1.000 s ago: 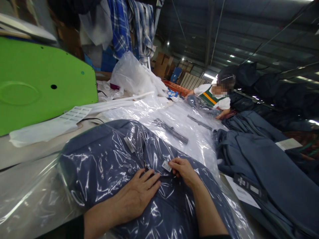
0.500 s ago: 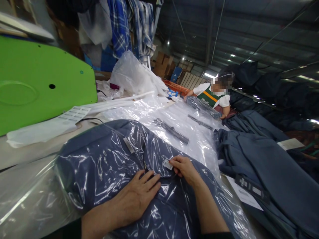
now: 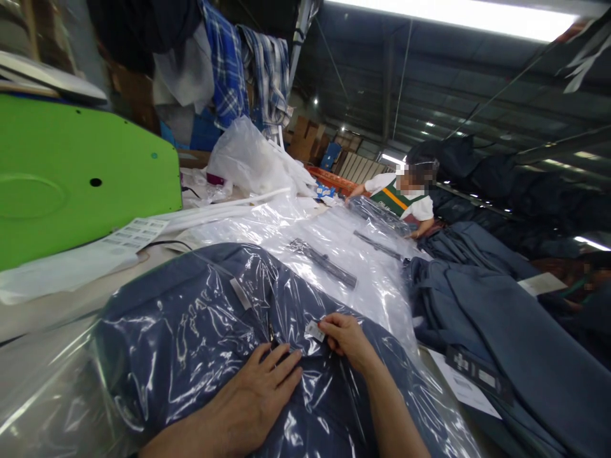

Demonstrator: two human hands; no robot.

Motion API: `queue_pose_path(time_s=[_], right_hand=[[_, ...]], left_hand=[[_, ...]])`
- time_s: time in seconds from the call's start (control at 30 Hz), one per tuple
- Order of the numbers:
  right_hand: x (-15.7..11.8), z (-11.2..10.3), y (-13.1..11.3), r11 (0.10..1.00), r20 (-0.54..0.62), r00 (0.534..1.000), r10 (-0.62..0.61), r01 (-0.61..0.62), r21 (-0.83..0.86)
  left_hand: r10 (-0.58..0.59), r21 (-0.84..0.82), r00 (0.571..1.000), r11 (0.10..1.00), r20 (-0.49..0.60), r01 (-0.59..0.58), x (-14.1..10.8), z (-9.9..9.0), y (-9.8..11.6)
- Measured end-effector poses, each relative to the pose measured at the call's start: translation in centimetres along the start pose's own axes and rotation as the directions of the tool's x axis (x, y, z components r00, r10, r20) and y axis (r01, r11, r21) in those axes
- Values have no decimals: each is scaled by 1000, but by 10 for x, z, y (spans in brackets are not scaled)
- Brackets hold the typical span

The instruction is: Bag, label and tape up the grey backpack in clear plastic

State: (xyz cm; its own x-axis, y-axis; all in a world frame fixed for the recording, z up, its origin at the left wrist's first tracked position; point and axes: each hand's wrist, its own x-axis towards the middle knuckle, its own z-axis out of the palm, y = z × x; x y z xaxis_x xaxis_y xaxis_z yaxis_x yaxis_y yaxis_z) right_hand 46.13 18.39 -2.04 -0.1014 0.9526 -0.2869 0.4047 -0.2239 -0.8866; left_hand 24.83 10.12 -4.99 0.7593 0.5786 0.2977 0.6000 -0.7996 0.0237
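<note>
A dark blue folded garment (image 3: 162, 318) lies in front of me inside a clear plastic bag (image 3: 57, 388), whose loose film spreads out to the left. My left hand (image 3: 255, 397) rests flat on the bag, fingers stretched out over the garment's middle. Just right of it, my right hand (image 3: 348, 340) pinches the edge of a small white sticker (image 3: 314, 331) against the plastic. A pale tag (image 3: 240, 293) shows under the film near the collar.
More dark blue garments (image 3: 496, 318) are piled at the right, with a black hang tag (image 3: 477, 374) and white paper. A green machine panel (image 3: 86, 184) stands left. Clear bags (image 3: 377, 286) cover the table beyond; a co-worker (image 3: 401, 197) handles a bagged item there.
The view has tilted up slightly, so everything sits a little lower and a bright lamp appears overhead. Both hands keep their places on the bag.
</note>
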Motion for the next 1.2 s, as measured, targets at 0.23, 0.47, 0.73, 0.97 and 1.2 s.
queue_pose_path(time_s=[0.23, 0.47, 0.73, 0.97, 1.2], right_hand=[[0, 2, 0, 1000, -18, 1000, -5, 4, -27], [1, 1, 3, 999, -16, 1000, -12, 11, -49], [4, 0, 7, 998, -8, 1000, -2, 2, -62], [4, 1, 6, 997, -4, 1000, -4, 4, -81], [6, 3, 8, 989, -17, 999, -38, 35, -145]], left_hand=[[-13, -16, 1000, 1000, -18, 13, -1, 8, 0], [-2, -13, 999, 1000, -53, 1, -4, 14, -3], [-48, 22, 992, 998, -119, 51, -5, 23, 2], [-64, 37, 990, 997, -129, 69, -6, 23, 3], [-15, 3, 1000, 1000, -21, 16, -3, 19, -3]])
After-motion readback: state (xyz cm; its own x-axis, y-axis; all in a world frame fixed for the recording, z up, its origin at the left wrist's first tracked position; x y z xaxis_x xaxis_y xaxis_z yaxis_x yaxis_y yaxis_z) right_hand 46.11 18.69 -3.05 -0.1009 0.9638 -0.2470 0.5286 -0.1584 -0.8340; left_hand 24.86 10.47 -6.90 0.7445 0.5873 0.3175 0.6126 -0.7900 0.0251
